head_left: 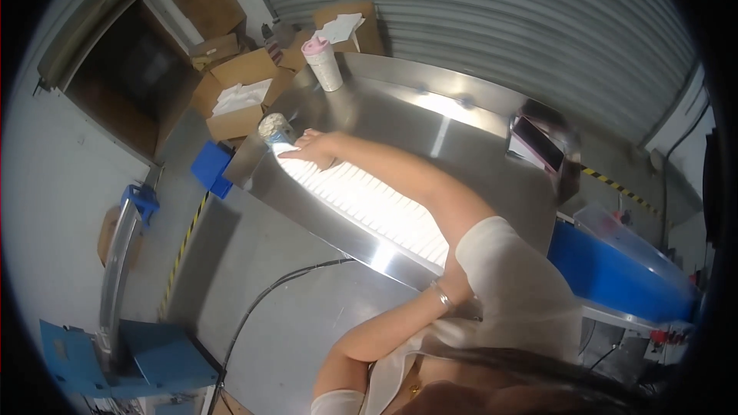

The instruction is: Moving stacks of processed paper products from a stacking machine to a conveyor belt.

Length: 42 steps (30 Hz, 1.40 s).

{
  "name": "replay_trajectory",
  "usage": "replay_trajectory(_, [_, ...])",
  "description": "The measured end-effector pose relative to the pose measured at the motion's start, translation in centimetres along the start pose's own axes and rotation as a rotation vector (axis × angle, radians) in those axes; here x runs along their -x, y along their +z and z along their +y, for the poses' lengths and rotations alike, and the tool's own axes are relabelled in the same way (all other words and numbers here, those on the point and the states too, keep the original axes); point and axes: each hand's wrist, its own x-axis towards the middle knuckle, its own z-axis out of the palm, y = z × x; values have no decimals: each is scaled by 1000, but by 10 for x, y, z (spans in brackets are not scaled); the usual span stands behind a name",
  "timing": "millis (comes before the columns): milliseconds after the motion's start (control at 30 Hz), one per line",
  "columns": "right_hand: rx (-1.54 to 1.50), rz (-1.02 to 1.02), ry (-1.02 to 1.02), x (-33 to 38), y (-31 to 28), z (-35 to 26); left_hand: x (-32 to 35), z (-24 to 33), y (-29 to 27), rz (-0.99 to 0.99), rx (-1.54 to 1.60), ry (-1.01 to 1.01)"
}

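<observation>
A long row of thin white pieces [369,196], standing closely side by side, runs along the near side of a steel table [400,119]. My right hand [317,151] reaches across to the row's far left end, its fingers stretched apart and resting on the last pieces. Just beyond those fingertips stands a short round container [274,129] with a pale top and a bluish side. At the row's right end is my left hand [457,280], with a silver bracelet at the wrist; my right arm and sleeve cover its fingers.
A white tumbler with a pink lid [323,65] stands at the table's back left corner. Open cardboard boxes [238,92] sit beyond the left end. A dark phone-like slab [538,142] lies in a holder at right, near a blue conveyor belt [607,269]. Black cables [269,288] cross the floor.
</observation>
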Motion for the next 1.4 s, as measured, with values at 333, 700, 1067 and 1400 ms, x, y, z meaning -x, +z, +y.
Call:
replay_trajectory(333, [-712, 319, 289, 354, -22, -121, -57, -23, 6, 53, -9, 143])
replay_trajectory(700, [-1393, 1221, 1382, 335, 98, -193, -89, -246, -101, 97, -166, -425])
replay_trajectory(1067, [-1330, 1271, 1297, 314, 86, -166, -19, -388, -67, 11, 29, -137])
replay_trajectory(1400, [-1610, 1163, 1603, 350, 53, -216, -20, -265, -78, -110, 15, -107])
